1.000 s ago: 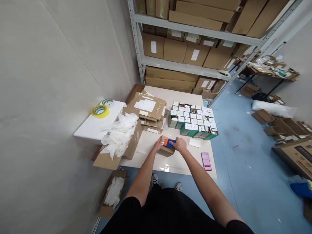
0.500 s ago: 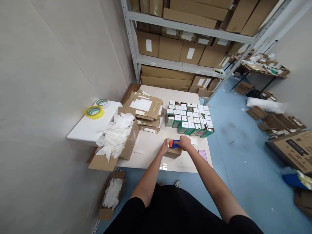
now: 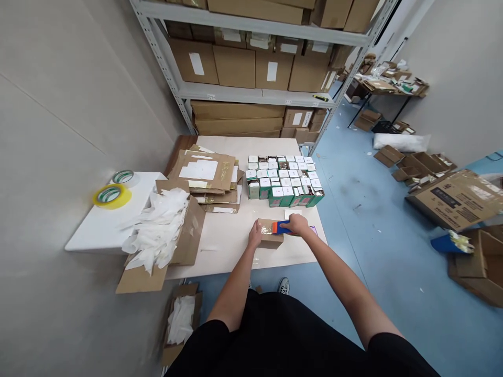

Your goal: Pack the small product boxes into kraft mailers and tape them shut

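Observation:
A small cardboard box [image 3: 270, 243] rests on the table near its front edge, with shiny tape along its top. My left hand [image 3: 255, 233] is closed on the box's left end, holding it. In my right hand [image 3: 297, 224] is a blue and orange tape dispenser [image 3: 280, 227], its orange end over the right part of the box top. A phone [image 3: 313, 230] lies partly hidden behind my right wrist. Beyond the box stand several white and green small boxes [image 3: 288, 180] in tight rows. Flattened cardboard pieces [image 3: 222, 175] are stacked to the left of them.
An open carton [image 3: 192, 230] of white paper-like strips [image 3: 161, 220] stands at the table's left. Beside it, a white surface [image 3: 88, 225] bears tape rolls [image 3: 112, 196]. Behind the table rises a metal shelf [image 3: 236, 94] of cartons. Another open box [image 3: 181, 319] sits on the floor.
The tape dispenser in my right hand has moved right across the box top, and a strip of tape now shows behind it. My left hand stays on the box. The camera view has turned right.

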Demonstrator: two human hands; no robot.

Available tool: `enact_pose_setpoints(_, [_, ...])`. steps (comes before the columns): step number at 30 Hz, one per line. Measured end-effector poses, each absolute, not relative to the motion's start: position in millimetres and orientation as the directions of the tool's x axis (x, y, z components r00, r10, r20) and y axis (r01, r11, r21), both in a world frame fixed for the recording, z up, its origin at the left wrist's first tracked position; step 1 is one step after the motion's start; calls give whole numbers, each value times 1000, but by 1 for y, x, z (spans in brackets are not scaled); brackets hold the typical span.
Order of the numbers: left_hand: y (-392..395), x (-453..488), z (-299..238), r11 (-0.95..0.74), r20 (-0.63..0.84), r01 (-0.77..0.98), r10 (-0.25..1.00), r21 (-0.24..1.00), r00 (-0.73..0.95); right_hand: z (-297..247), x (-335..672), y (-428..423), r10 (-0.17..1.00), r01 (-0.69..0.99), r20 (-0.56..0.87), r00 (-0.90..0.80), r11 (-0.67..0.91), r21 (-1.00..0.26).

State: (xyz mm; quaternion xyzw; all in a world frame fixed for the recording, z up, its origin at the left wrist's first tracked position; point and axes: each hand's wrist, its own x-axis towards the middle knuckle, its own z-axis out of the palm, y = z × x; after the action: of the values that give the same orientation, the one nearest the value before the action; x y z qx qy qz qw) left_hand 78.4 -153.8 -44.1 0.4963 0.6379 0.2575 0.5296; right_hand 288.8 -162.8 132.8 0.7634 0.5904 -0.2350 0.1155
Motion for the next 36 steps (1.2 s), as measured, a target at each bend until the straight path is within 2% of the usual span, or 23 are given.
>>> enact_pose_setpoints(10, [-149, 75, -43, 348, -407, 405, 911, 845, 65, 113, 375, -212, 817, 894, -468, 337, -433, -113])
enact_pose_setpoints(17, [-150, 73, -44, 370, -419, 376, 906, 849, 55, 105, 359, -212, 815, 903, -477, 329, -420, -95])
enact_pose_setpoints(23, [-149, 76, -41, 358, -402, 389, 915, 849, 33, 68, 319, -239, 891, 929, -323, 320, -361, -77])
enact_pose_setpoints(25, [-150, 76, -40, 363, -405, 393, 914, 845, 28, 48, 308, -252, 876, 911, -323, 359, -404, -82])
enact_pose_setpoints(29, [-153, 74, -40, 383, -428, 396, 903, 835, 28, 10, 305, -275, 843, 842, -298, 448, -510, -177])
enact_pose_setpoints(32, [-153, 74, -41, 373, -412, 394, 911, 840, 16, -9, 313, -285, 852, 809, -236, 468, -520, -275])
enact_pose_setpoints(36, [-151, 74, -41, 359, -396, 407, 918, 840, 8, -26, 325, -286, 865, 801, -255, 431, -498, -333])
